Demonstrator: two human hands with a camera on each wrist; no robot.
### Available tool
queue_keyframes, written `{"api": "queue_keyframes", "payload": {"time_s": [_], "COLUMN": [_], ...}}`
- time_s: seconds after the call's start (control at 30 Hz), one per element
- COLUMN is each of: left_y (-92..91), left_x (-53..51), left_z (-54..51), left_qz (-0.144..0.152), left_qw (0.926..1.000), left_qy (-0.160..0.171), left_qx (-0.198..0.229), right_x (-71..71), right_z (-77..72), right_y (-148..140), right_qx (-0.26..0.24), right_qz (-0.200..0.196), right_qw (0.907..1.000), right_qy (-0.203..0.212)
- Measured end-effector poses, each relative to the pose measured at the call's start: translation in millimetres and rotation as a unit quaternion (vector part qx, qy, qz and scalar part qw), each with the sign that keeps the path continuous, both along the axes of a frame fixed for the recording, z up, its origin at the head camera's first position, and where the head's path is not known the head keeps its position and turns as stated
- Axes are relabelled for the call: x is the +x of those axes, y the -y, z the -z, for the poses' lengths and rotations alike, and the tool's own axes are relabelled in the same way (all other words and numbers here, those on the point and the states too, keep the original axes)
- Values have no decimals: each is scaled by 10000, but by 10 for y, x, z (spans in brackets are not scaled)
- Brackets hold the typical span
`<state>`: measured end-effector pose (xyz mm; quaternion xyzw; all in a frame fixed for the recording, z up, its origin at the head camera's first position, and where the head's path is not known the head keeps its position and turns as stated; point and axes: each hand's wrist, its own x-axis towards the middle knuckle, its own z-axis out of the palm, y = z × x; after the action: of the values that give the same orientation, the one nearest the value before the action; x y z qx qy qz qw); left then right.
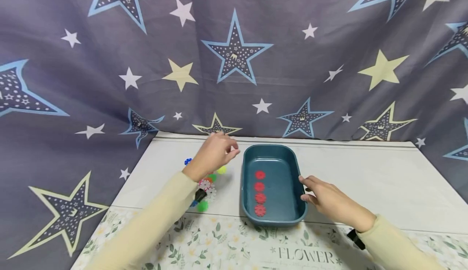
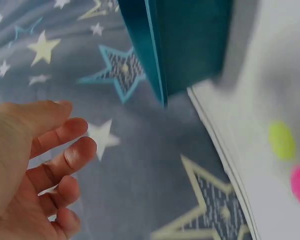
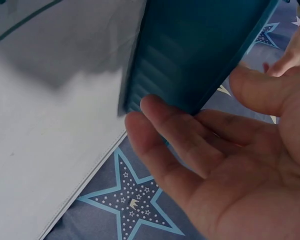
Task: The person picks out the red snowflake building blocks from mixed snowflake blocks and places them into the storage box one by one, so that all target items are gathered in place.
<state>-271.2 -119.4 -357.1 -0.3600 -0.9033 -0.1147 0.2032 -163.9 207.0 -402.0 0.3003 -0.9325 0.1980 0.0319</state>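
Note:
A dark teal rectangular tray (image 1: 283, 189) stands on the table, with several red flower-shaped plastic discs (image 1: 260, 186) lined up along its left side. My right hand (image 1: 329, 199) is at the tray's right edge, its loosely bent fingers touching the outer wall in the right wrist view. To the left of the tray, my left hand (image 1: 218, 152) hovers over the table. Its fingers (image 2: 72, 155) curl loosely and hold nothing. Below the left forearm lies a loose group of colored flower discs (image 1: 210, 189), partly hidden by the wrist; blue, green, white, orange and yellow ones show.
A white cloth (image 1: 351, 180) covers the tabletop, with a floral strip (image 1: 204, 237) printed with "FLOWER" along the front. Behind and to the left hangs a grey-purple curtain (image 1: 256, 2) with stars, meeting the table's back edge.

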Motion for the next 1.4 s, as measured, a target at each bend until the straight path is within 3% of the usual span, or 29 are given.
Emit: {"api": "queue_keyframes", "payload": {"time_s": [0.33, 0.47, 0.57, 0.73, 0.87, 1.2, 1.4], "left_y": [721, 966, 1109, 1293, 1346, 1288, 1299], "left_x": [377, 448, 428, 350, 291, 42, -21], "left_z": [9, 86, 216, 520, 698, 819, 831], "left_qz": [-554, -752, -963, -1434, -1504, -1650, -1774], "left_qw": [9975, 9956, 9916, 9759, 9704, 9594, 9514], "left_qy": [314, 494, 862, 1603, 1844, 2250, 2486], "left_qx": [293, 244, -8, -378, -406, -420, -389], "right_x": [56, 59, 57, 45, 37, 16, -6], "right_z": [23, 26, 25, 21, 10, 9, 5], "right_y": [-30, -13, -13, -24, -30, -25, 2], "right_qx": [27, 8, 7, -8, -10, -36, -20], "right_qz": [40, -4, 1, -14, -35, -77, -93], "right_qw": [10000, 10000, 10000, 10000, 10000, 9999, 9999], "right_qy": [83, 73, 42, -43, -39, -133, -119]}}
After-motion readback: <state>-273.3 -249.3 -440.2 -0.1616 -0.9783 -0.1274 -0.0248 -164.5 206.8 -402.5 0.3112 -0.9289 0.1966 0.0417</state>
